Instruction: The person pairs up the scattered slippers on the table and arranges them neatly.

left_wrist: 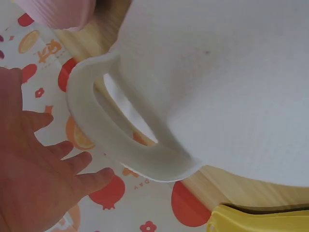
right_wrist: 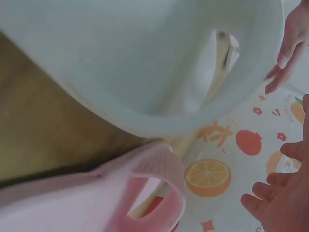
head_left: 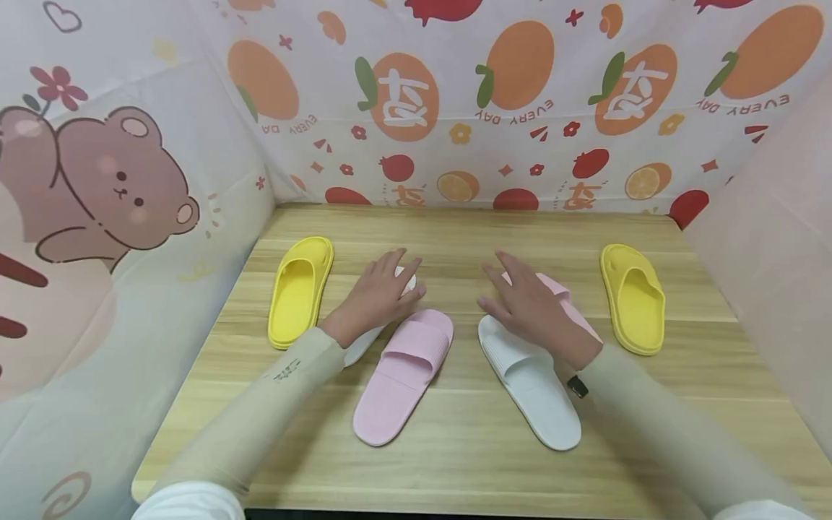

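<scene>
Left hand (head_left: 380, 295) hovered, fingers spread and holding nothing, above the left white slipper (head_left: 365, 347); right hand (head_left: 538, 309), likewise spread and unladen, hung over the right pink slipper (head_left: 575, 312), both slippers on the wooden table (head_left: 468, 469)

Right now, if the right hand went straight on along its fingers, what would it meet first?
Probably the printed cloth at the back: the line ahead of the right hand crosses only the table. The hand's height is unclear, so a downward slant could meet the table first.
</scene>
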The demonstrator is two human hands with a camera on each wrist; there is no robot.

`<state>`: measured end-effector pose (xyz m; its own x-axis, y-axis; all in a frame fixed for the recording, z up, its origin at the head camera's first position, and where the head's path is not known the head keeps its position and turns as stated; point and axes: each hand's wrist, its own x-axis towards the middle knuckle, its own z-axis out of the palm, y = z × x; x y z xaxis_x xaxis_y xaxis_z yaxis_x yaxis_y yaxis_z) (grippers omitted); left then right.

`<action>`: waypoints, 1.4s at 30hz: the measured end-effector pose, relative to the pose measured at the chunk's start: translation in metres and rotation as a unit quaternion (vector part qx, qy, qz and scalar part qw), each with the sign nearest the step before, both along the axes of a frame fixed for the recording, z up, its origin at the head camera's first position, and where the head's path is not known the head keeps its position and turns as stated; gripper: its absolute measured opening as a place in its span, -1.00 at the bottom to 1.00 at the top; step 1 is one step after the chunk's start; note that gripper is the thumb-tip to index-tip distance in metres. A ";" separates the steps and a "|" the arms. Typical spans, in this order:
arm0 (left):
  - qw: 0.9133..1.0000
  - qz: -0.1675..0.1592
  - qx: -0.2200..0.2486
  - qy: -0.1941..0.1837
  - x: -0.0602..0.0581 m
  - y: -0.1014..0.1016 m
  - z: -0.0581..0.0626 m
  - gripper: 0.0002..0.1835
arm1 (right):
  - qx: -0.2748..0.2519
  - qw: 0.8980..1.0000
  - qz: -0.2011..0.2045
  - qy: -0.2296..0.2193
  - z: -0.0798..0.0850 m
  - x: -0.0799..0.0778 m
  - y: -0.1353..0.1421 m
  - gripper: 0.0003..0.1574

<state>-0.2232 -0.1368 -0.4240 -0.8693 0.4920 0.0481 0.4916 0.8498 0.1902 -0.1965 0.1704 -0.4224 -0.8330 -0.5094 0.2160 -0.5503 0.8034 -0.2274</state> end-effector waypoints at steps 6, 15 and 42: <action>1.000 0.024 -0.014 -0.006 0.000 -0.012 -0.008 -0.29 | 0.017 1.000 -0.006 -0.012 -0.013 0.012 0.001 -0.10; 0.998 0.051 0.019 -0.016 0.005 -0.024 -0.019 -0.27 | 0.036 0.999 -0.014 -0.027 -0.029 0.034 0.011 -0.10; 0.995 0.065 0.042 -0.059 0.032 -0.037 -0.024 -0.28 | 0.014 0.997 -0.080 -0.015 -0.034 0.101 0.019 -0.26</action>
